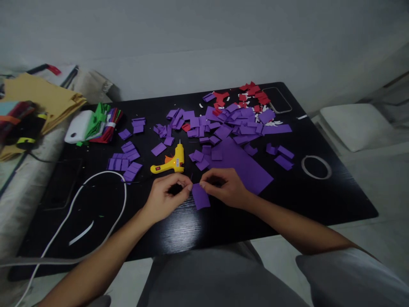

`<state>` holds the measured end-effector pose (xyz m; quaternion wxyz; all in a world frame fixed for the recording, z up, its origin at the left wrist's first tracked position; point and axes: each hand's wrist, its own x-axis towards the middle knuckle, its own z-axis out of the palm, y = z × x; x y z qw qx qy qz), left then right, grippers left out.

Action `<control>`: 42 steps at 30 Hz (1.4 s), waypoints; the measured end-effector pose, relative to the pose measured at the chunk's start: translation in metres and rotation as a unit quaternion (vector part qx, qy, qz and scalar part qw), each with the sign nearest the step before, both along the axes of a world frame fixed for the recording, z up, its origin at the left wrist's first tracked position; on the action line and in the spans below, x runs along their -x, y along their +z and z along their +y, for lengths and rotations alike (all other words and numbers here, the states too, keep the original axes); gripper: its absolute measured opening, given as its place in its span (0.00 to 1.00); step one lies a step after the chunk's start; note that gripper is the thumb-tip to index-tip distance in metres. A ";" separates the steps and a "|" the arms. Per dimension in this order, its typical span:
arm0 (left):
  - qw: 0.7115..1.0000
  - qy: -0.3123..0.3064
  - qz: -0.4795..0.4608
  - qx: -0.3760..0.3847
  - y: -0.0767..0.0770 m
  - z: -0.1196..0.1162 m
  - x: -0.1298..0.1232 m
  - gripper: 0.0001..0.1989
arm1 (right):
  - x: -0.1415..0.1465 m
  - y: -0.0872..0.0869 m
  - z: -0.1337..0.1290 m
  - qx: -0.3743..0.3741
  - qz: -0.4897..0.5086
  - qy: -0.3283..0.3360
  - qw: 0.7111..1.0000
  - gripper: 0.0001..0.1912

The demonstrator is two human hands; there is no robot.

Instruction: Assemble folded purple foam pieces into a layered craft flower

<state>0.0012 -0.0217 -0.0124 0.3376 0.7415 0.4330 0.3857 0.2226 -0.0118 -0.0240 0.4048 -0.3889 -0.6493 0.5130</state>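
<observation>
Between my hands, near the table's front edge, hangs a small purple felt-like piece (201,197). My left hand (168,192) pinches its upper left corner between thumb and forefinger. At the upper right corner, my right hand (225,186) has the same kind of pinch. Just beyond my left hand lies a yellow glue gun (172,162) on its side, nozzle pointing away from me, with an orange trigger. Behind my right hand a large purple sheet (243,164) lies flat, partly under a heap of small purple pieces (236,121).
Red scraps (255,94) lie at the back right, near a clear phone-case-like frame (277,100). A tape ring (316,167) sits at the right. On the left are a white cable (125,192), a dark phone-like slab (62,183) and bundled coloured strips (104,123). More purple pieces (124,162) lie left of the glue gun.
</observation>
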 end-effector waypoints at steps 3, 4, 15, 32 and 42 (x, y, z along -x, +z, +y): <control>1.000 0.005 -0.006 0.003 0.001 0.003 0.005 0.04 | -0.003 0.000 0.005 0.007 0.009 -0.009 1.000 0.05; 1.000 0.012 -0.008 0.003 0.002 0.004 0.007 0.04 | -0.004 0.001 0.006 0.006 0.013 -0.023 1.000 0.05; 0.999 0.013 -0.013 -0.030 -0.001 0.003 0.004 0.04 | -0.001 -0.002 0.002 0.020 0.022 -0.028 0.999 0.07; 0.997 0.044 -0.059 -0.022 0.003 0.007 0.015 0.04 | -0.011 -0.002 0.016 0.078 0.065 -0.038 0.994 0.07; 0.998 -0.042 -0.026 -0.039 -0.003 0.002 0.002 0.04 | 0.003 -0.004 -0.001 0.068 0.070 0.018 0.995 0.08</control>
